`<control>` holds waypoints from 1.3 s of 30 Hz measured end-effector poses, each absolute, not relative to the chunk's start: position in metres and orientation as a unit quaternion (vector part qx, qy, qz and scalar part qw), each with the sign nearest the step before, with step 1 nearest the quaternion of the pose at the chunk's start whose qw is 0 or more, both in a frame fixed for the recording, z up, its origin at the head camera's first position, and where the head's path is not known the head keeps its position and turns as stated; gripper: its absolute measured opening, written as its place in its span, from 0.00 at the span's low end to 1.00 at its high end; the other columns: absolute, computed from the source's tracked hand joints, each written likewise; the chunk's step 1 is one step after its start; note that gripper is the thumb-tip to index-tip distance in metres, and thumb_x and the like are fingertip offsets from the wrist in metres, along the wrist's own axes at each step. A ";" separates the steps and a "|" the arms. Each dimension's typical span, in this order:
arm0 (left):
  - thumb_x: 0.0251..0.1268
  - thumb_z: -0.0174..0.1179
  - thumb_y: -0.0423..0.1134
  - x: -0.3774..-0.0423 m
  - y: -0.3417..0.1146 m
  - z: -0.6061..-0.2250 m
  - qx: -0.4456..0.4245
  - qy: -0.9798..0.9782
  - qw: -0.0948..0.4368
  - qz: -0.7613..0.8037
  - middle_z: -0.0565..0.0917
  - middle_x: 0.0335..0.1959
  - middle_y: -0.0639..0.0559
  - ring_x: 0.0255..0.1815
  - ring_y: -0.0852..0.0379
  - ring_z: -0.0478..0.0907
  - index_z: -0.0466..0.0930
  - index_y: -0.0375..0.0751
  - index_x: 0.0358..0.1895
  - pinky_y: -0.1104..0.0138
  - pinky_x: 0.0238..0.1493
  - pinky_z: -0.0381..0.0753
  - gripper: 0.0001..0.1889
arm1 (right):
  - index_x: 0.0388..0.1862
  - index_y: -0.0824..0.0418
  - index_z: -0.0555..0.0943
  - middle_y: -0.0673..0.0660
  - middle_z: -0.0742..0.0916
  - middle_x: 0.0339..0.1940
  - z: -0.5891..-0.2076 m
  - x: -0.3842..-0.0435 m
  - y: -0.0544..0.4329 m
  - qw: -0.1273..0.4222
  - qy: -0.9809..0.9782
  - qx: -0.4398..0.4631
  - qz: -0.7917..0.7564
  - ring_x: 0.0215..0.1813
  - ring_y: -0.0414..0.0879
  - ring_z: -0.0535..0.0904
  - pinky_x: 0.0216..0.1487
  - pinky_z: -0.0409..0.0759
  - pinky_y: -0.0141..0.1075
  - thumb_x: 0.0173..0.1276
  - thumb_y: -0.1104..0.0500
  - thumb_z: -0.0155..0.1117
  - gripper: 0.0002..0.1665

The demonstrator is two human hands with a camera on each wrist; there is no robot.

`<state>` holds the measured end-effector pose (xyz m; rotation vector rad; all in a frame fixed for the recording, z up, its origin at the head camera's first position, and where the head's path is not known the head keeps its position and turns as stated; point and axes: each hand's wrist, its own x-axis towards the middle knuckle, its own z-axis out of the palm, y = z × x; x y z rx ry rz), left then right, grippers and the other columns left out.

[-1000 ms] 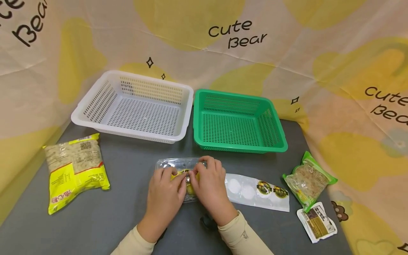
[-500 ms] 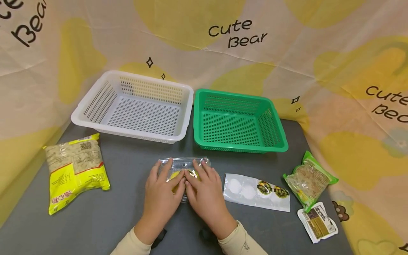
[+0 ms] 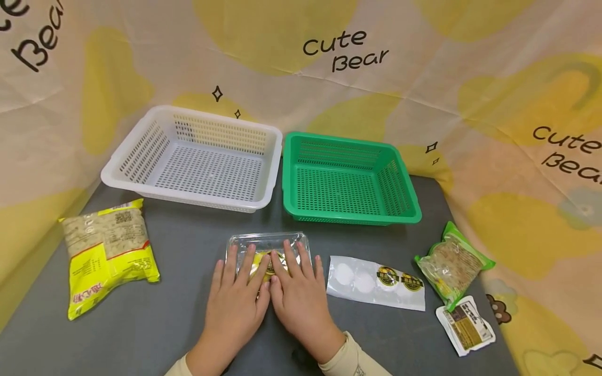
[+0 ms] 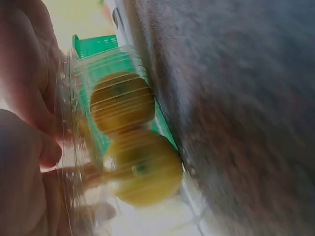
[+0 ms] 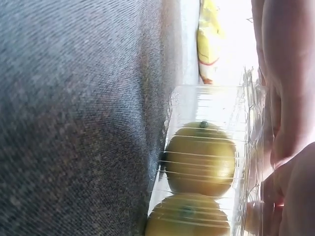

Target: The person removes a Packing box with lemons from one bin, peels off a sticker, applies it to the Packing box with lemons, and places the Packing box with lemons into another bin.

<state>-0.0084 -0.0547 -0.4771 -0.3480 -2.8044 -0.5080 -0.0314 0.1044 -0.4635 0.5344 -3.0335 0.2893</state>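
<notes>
A clear plastic clamshell box lies on the grey table in the head view, partly hidden under both hands. Yellow-orange citrus fruits show through its ribbed side in the wrist views. Between the index fingers, a round black-and-gold sticker is visible on the lid. My left hand rests flat on the box's left half, fingers spread and pointing away. On the other half my right hand lies the same way, its thumb close beside the left one. A white backing sheet with two more stickers lies to the right.
Behind the box stand a white basket and a green basket, side by side. A yellow food bag lies at left. On the right are a green-edged packet and a small white-and-brown pouch, near the table edge.
The fingers, bent and close together over the sticker one second ago, have straightened and spread flat across the lid. Both hands have drawn slightly toward the body. The sticker sheet stays beside the box.
</notes>
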 end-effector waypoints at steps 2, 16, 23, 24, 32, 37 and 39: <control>0.78 0.53 0.51 -0.007 -0.057 -0.478 -0.133 -0.965 0.143 -0.173 0.70 0.79 0.41 0.84 0.33 0.52 0.79 0.48 0.74 0.35 0.76 0.52 0.27 | 0.83 0.46 0.70 0.53 0.64 0.86 -0.463 -0.031 0.103 0.020 -0.981 0.167 0.093 0.88 0.56 0.47 0.78 0.51 0.69 0.86 0.44 0.44 0.30; 0.88 0.25 0.61 -0.010 -0.076 -0.484 -0.217 -0.947 0.171 -0.164 0.76 0.76 0.50 0.80 0.30 0.57 0.78 0.46 0.74 0.30 0.69 0.55 0.37 | 0.80 0.44 0.74 0.61 0.62 0.87 -0.460 -0.034 0.106 0.033 -0.986 0.128 0.104 0.86 0.64 0.50 0.77 0.47 0.72 0.83 0.42 0.49 0.31; 0.86 0.24 0.63 -0.011 -0.076 -0.483 -0.209 -0.947 0.170 -0.173 0.77 0.75 0.51 0.79 0.31 0.58 0.83 0.48 0.69 0.30 0.68 0.55 0.39 | 0.81 0.42 0.73 0.58 0.61 0.87 -0.460 -0.036 0.114 0.023 -0.988 0.111 0.101 0.86 0.64 0.49 0.78 0.44 0.70 0.84 0.39 0.46 0.31; 0.86 0.24 0.64 -0.011 -0.077 -0.483 -0.207 -0.947 0.170 -0.176 0.76 0.75 0.51 0.79 0.31 0.58 0.84 0.48 0.68 0.30 0.68 0.55 0.39 | 0.81 0.42 0.73 0.58 0.60 0.88 -0.460 -0.036 0.115 0.023 -0.988 0.109 0.103 0.86 0.64 0.49 0.78 0.44 0.70 0.84 0.39 0.46 0.32; 0.84 0.41 0.63 -0.009 -0.081 -0.484 -0.205 -0.941 0.158 -0.217 0.74 0.77 0.50 0.82 0.33 0.54 0.88 0.51 0.54 0.27 0.67 0.57 0.28 | 0.83 0.48 0.70 0.60 0.57 0.88 -0.461 -0.036 0.122 0.029 -0.988 0.093 0.123 0.85 0.65 0.49 0.77 0.44 0.71 0.80 0.37 0.53 0.37; 0.72 0.65 0.51 -0.006 -0.082 -0.485 -0.199 -0.941 0.140 -0.235 0.72 0.79 0.51 0.84 0.36 0.51 0.85 0.53 0.50 0.28 0.68 0.57 0.11 | 0.84 0.52 0.67 0.62 0.53 0.89 -0.459 -0.035 0.124 0.015 -0.988 0.085 0.132 0.86 0.65 0.48 0.78 0.42 0.71 0.80 0.36 0.54 0.40; 0.69 0.70 0.47 -0.005 -0.082 -0.484 -0.190 -0.942 0.129 -0.245 0.72 0.79 0.51 0.85 0.38 0.50 0.85 0.51 0.55 0.29 0.69 0.56 0.15 | 0.85 0.54 0.66 0.63 0.52 0.89 -0.457 -0.035 0.126 0.012 -0.988 0.077 0.136 0.86 0.65 0.47 0.78 0.42 0.70 0.81 0.36 0.54 0.41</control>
